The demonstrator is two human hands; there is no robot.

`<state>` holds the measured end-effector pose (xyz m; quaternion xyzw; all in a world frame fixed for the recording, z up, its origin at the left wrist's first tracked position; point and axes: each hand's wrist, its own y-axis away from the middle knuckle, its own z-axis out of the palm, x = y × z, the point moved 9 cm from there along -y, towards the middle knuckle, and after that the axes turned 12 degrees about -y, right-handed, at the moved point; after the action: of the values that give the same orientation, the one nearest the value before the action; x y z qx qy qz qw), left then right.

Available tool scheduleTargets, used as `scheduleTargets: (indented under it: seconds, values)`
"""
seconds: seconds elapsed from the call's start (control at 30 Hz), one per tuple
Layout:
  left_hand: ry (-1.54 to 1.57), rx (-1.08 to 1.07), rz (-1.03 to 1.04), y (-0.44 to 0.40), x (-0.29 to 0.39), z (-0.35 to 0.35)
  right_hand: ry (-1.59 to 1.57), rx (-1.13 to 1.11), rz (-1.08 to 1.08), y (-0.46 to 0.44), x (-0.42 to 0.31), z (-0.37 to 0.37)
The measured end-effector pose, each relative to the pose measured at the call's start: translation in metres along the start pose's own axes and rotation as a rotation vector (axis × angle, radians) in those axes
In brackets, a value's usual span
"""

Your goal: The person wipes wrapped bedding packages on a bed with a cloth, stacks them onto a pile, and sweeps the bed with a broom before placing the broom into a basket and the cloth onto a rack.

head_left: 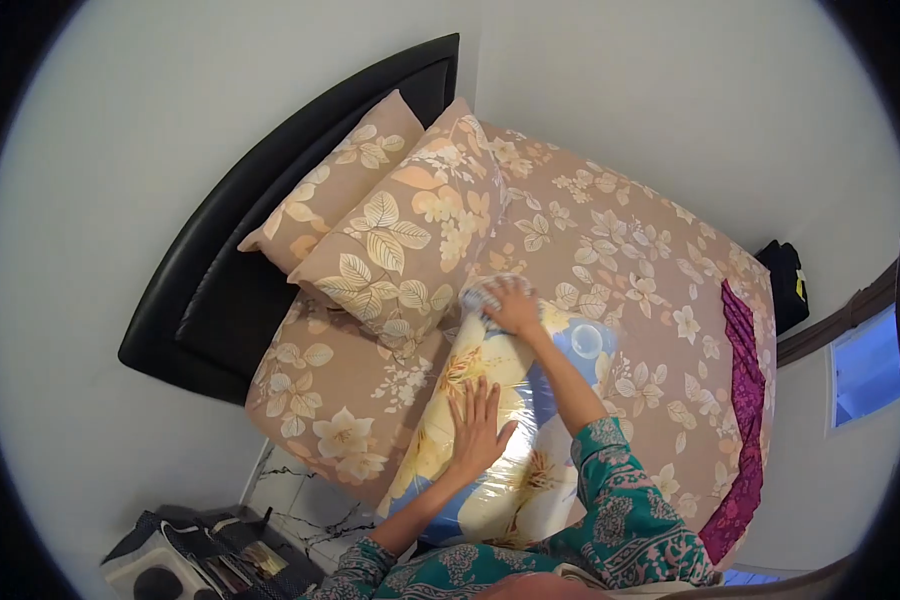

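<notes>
A large, shiny plastic-covered pillow-like bundle (515, 455), patterned in yellow, white and blue, lies on the bed in front of me. My left hand (478, 428) rests flat on its near part, fingers spread, holding nothing. At the far end of the bundle, my right hand (513, 305) presses down over a bunched pale striped cloth (480, 292). The fingers curve over this cloth, and its underside is hidden. Just beyond and to the left lies a floral pillow (400, 230).
Behind that pillow, a second pillow (340, 175) leans on the black headboard (230, 240). A floral sheet (630, 250) covers the bed, with a magenta cloth (742, 400) along its right edge. A black bag (785, 285) stands beyond; dark bags (210, 560) sit lower left.
</notes>
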<state>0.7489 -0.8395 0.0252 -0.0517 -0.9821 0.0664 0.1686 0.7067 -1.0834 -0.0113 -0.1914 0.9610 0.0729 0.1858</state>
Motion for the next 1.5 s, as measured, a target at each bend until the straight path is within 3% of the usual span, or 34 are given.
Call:
scheduleTargets:
  seconds: [0.07, 0.13, 0.17, 0.3, 0.43, 0.53, 0.63, 0.7, 0.8, 0.83, 0.9, 0.97, 1.03, 1.07, 1.2, 1.23, 1.3, 1.4, 1.47, 1.5]
  values:
    - [-0.069, 0.015, 0.023, -0.003, 0.006, 0.002, -0.096, 0.029, 0.120, 0.000, 0.056, -0.017]
    - [-0.071, 0.011, 0.028, -0.003, 0.005, 0.002, -0.412, -0.078, 0.322, 0.007, 0.122, -0.001]
    - [-0.072, 0.015, 0.027, -0.002, 0.006, 0.001, -0.413, -0.073, 0.335, 0.022, 0.123, -0.006]
    - [-0.073, 0.019, 0.028, -0.002, 0.009, 0.003, -0.062, 0.293, 0.118, 0.126, 0.071, -0.040]
    - [-0.076, 0.008, 0.038, -0.003, 0.009, 0.003, -0.120, 0.248, 0.006, 0.241, 0.002, -0.021]
    - [-0.109, -0.016, 0.068, 0.000, 0.014, 0.007, -0.217, 0.305, -0.012, 0.268, 0.009, -0.025]
    - [-0.133, 0.012, 0.065, -0.001, 0.017, 0.009, -0.178, 0.446, 0.149, 0.237, 0.066, -0.033]
    - [-0.127, 0.016, 0.049, 0.000, 0.014, 0.007, -0.373, 0.618, 0.345, 0.201, 0.140, -0.047]
    - [0.058, 0.011, -0.013, 0.010, -0.010, 0.005, -0.518, 0.626, 0.478, 0.196, 0.168, -0.044]
    - [-0.112, -0.034, -0.059, 0.017, -0.022, 0.005, -0.518, 0.631, 0.486, 0.206, 0.170, -0.039]
    - [-0.066, -0.050, -0.120, 0.028, -0.038, -0.005, -0.644, 0.775, 0.343, 0.238, 0.162, -0.028]
    - [-0.018, -0.061, -0.186, 0.038, -0.058, -0.008, -0.803, 0.731, 0.395, 0.283, 0.165, 0.013]
    - [0.109, -0.108, -0.342, 0.049, -0.087, 0.009, -1.193, 0.715, 0.531, 0.339, 0.169, 0.076]
    - [0.118, -0.110, -0.339, 0.052, -0.095, 0.016, -1.573, 0.596, 0.630, 0.370, 0.146, 0.091]
    - [0.209, -0.158, -0.455, 0.048, -0.114, 0.027, -2.343, 0.372, 0.707, 0.416, 0.100, 0.149]
    - [0.269, -0.207, -0.496, 0.046, -0.108, 0.023, -2.349, 0.377, 0.711, 0.413, 0.106, 0.147]
    - [0.310, -0.252, -0.570, 0.052, -0.127, 0.037, -2.484, 0.159, 0.733, 0.397, 0.097, 0.150]
    - [0.322, -0.237, -0.541, 0.051, -0.093, 0.004, -2.500, 0.218, 0.635, 0.388, 0.101, 0.144]
    - [0.331, -0.180, -0.527, 0.055, -0.086, -0.003, -2.524, 0.206, 0.638, 0.397, 0.096, 0.107]
    - [0.419, -0.202, -0.504, 0.054, -0.085, 0.007, -2.390, 0.234, 0.707, 0.404, 0.101, 0.085]
